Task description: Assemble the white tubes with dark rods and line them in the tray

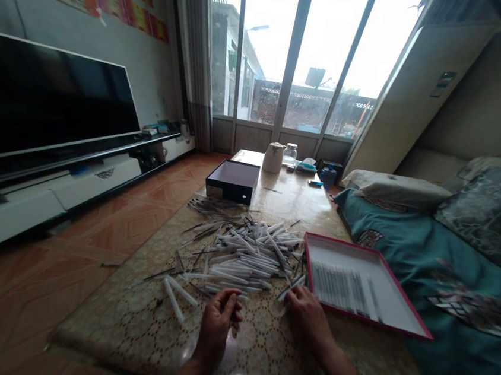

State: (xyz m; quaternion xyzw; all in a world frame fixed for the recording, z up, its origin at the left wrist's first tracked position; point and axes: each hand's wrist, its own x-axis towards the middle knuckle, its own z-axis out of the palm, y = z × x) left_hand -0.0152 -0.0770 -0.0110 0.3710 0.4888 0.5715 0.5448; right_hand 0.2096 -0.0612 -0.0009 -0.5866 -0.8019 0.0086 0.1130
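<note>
- Facing the near edge of a loose heap of pens (247, 259), the left hand (220, 312) has its fingers curled in and its thumb pressed against them; whether it pinches anything, I cannot tell.
- The right hand (306, 313) is bent downward at the heap's right side, just beside the tray, its fingertips at a few pens lying there; whether it grips one of them is hidden by the fingers.
- The heap, white tubes mixed with thin dark sticks, spreads across the middle of the table (124, 317), the pieces pointing in many directions.
- Two white tubes (174, 300) lie left of the left hand, slanting apart from each other like a V.
- The shallow tray (394, 289) with a red rim sits to the right of the heap, and a row of pens (338, 286) lies side by side in it.
- Behind the heap, toward the left edge, stands a dark box (227, 193) with a pale inside.
- Farther back are a pale kettle (274, 159), a glass jar (290, 154) and a tissue pack (307, 166).
- A sofa (389, 226) with a green cover runs along the right.
</note>
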